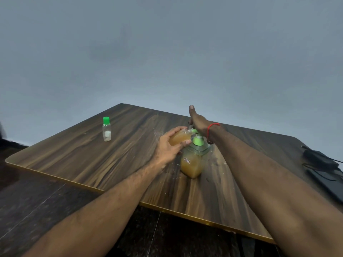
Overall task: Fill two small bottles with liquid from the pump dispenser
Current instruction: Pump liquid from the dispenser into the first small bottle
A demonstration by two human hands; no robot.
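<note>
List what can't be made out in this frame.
- Head view: the mouth of the small bottle in the left hand and the nozzle tip are hidden by the right hand on the pump dispenser.
- The capped bottle: contents too small to tell.
- The dispenser's label: too small to read.
- The dark device: cut off by the right edge.

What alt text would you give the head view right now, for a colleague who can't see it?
The left hand tilts a small bottle of amber liquid against the green spout of the pump dispenser, while the right hand rests on the pump head. A second small bottle, green-capped and clear, stands apart to the left on the wooden table.
</note>
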